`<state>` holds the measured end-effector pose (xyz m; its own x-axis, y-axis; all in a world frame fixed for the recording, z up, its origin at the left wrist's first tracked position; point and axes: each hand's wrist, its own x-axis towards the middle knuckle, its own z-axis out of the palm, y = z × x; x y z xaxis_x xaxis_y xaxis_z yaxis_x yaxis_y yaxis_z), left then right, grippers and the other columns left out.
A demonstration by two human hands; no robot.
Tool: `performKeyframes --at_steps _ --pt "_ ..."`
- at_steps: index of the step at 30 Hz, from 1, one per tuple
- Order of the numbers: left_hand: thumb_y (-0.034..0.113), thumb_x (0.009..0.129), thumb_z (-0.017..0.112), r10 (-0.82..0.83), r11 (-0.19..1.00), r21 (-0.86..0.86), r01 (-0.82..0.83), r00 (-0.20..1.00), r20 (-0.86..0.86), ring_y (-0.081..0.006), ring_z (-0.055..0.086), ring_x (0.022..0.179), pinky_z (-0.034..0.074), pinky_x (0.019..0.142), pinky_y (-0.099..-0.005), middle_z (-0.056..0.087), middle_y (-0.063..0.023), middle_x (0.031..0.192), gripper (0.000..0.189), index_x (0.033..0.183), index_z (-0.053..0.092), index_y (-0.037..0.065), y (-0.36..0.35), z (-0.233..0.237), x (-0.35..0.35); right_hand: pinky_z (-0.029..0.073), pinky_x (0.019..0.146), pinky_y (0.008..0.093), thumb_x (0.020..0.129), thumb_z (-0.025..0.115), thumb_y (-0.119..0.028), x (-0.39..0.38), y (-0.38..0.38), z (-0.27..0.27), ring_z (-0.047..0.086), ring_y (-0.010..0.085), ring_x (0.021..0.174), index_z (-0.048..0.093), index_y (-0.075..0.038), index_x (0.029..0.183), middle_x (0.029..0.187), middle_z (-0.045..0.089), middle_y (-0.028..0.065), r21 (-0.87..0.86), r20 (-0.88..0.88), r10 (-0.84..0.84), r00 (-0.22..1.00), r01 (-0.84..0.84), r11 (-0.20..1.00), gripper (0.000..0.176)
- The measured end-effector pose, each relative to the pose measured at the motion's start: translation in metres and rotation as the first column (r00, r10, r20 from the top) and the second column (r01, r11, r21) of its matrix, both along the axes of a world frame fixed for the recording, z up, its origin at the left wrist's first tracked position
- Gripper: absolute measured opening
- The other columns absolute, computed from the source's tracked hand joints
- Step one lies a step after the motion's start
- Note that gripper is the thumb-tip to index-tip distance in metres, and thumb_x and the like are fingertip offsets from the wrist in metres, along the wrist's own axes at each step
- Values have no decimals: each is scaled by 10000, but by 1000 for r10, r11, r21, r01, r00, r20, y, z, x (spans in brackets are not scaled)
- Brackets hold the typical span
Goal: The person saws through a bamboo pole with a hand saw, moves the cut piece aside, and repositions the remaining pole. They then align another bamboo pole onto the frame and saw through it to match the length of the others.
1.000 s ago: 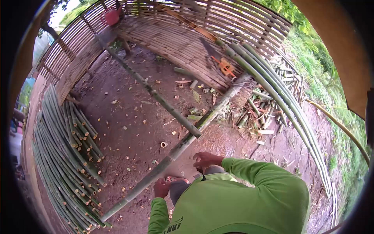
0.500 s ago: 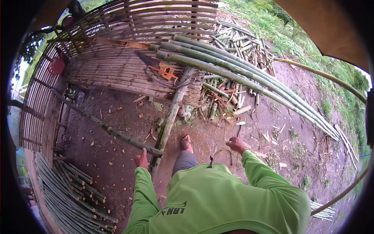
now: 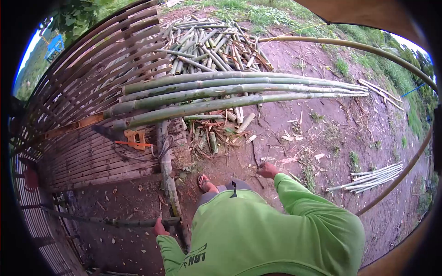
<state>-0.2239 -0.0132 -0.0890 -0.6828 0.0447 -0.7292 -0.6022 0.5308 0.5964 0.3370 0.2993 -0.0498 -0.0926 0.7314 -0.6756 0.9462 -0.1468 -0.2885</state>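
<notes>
My left hand (image 3: 159, 228) is beside a horizontal bamboo pole (image 3: 133, 223), overlapping its lower edge near the right end; one finger is stretched out and nothing shows in the hand. Out in front of my body on the right is my right hand (image 3: 267, 170), its fingers curled in with nothing visible in them, above the muddy ground. Several long green bamboo poles (image 3: 221, 88) lie across the slatted bamboo bench ahead. On the bench rests a handsaw (image 3: 135, 139) with an orange handle and dark blade, below the poles' thick ends.
A post-like bamboo rail (image 3: 166, 179) runs along the bench end toward my feet. Behind the long poles is a heap of cut bamboo (image 3: 207, 43). Thin bamboo strips (image 3: 373, 178) lie on the ground at right, near a curved pole (image 3: 400, 172). Wood chips (image 3: 289, 138) litter the mud.
My view has turned to the right, so the bench and saw sit further left and the bamboo strips at right show fully. Both hands keep much the same pose.
</notes>
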Motion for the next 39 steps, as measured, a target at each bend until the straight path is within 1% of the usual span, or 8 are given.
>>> performKeyframes --at_steps 3,13,15,17,21,22,29,39 --pt "358 727 747 -14 999 -44 16 998 60 -205 581 625 470 497 -350 585 -51 775 315 841 595 107 97 69 12 504 902 406 742 700 -413 -24 55 0 633 353 1019 648 -21 1121 1108 654 206 80 -127 -61 990 72 994 548" --pt "442 795 690 -46 995 -52 89 837 546 -241 593 741 463 629 -448 587 -55 775 370 992 598 143 87 9 -53 484 889 439 657 713 -165 -64 254 50 533 339 1093 556 -62 1109 1157 548 157 427 -21 181 983 -155 891 489" --pt "493 771 708 -260 868 -433 241 966 17 -277 607 829 493 652 -458 625 -104 905 528 1068 597 70 97 42 13 484 888 432 705 661 -121 -71 288 52 522 320 1107 553 -83 1126 1155 546 136 506 17 247 969 -221 833 436" --pt "432 753 750 -520 810 -533 244 718 -463 -314 619 805 512 670 -457 640 -183 954 631 1085 580 -77 71 34 43 421 931 456 723 669 -141 -74 314 37 502 306 1143 517 -109 1180 1176 530 124 635 58 348 936 -304 711 483" --pt "186 765 746 -852 420 -584 695 524 11 -217 604 821 494 749 -336 631 -131 900 424 1046 565 -75 108 94 128 399 948 462 657 688 -77 -80 341 -12 502 300 1157 473 -101 1214 1215 517 114 625 62 398 915 -346 699 598" --pt "143 770 736 -672 708 -377 597 734 -101 -150 598 772 492 706 -290 637 -100 837 335 995 584 -53 128 112 168 396 956 462 648 697 -80 -83 348 -19 502 303 1162 472 -92 1217 1210 524 120 612 69 408 911 -361 703 612" --pt "301 767 752 -831 519 -235 822 549 86 -238 676 926 533 811 -344 685 -190 987 530 1137 589 -42 160 128 227 438 961 502 608 774 -131 -95 381 -35 526 349 1173 470 -62 1199 1211 544 184 369 123 527 841 -532 762 668" --pt "317 795 730 -811 585 -178 791 563 -159 -266 689 884 536 791 -357 697 -141 943 457 1099 595 4 151 154 241 499 824 458 552 797 -213 -65 300 59 586 376 974 523 -46 990 991 591 184 221 124 735 667 -740 635 542"
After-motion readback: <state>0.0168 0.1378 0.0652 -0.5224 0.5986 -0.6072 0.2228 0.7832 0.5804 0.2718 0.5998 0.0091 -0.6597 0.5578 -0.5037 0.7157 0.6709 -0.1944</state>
